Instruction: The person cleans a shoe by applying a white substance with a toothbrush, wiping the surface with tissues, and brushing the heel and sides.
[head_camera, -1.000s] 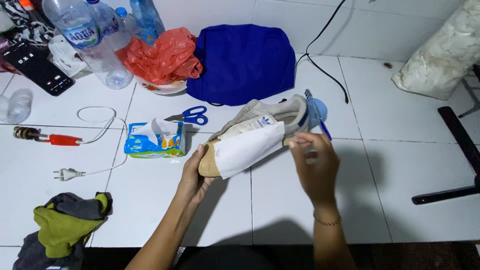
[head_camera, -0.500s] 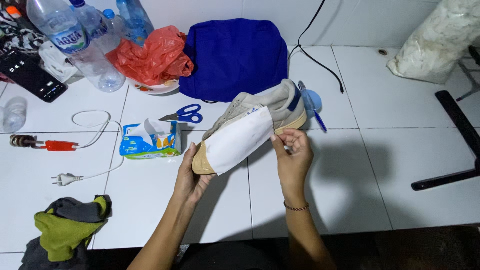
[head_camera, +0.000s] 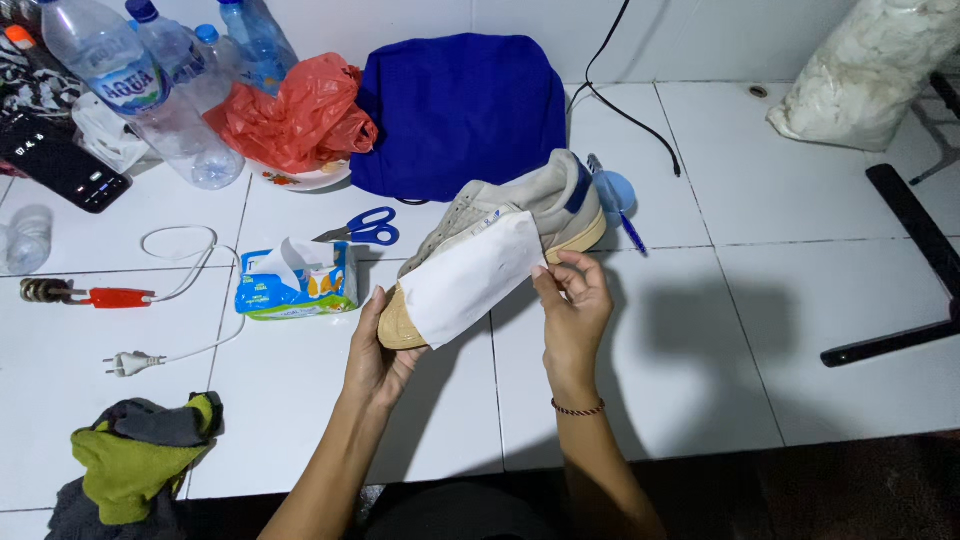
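**Both hands working white paper over a sneaker**

Left hand (head_camera: 378, 352) is cupping the tan toe of the sneaker (head_camera: 520, 210) from below, fingers curled up around it, holding the shoe raised off the white tiled floor (head_camera: 760, 300). Right hand (head_camera: 572, 312) is pinching the edge of the white paper sheet (head_camera: 468, 280) between thumb and fingertips, pressing it against the shoe's side. A second ago that hand was spread open near the heel; now it has come in lower and closed on the paper, so the sheet is sitting tighter across the forefoot, with the heel still bare.

Just left of the left hand, a blue tissue pack (head_camera: 295, 285) is lying with a tissue sticking up, and blue-handled scissors (head_camera: 365, 228) are resting just beyond it. Further left, a white cord with a plug (head_camera: 130, 362) is trailing, and a green-and-grey rag pile (head_camera: 135, 455) is sitting nearer the body. Beyond the shoe, a blue bag (head_camera: 465, 105), an orange plastic bag (head_camera: 295, 110) and clear bottles (head_camera: 150, 90) are crowding the far side. Nothing is blocking either hand.
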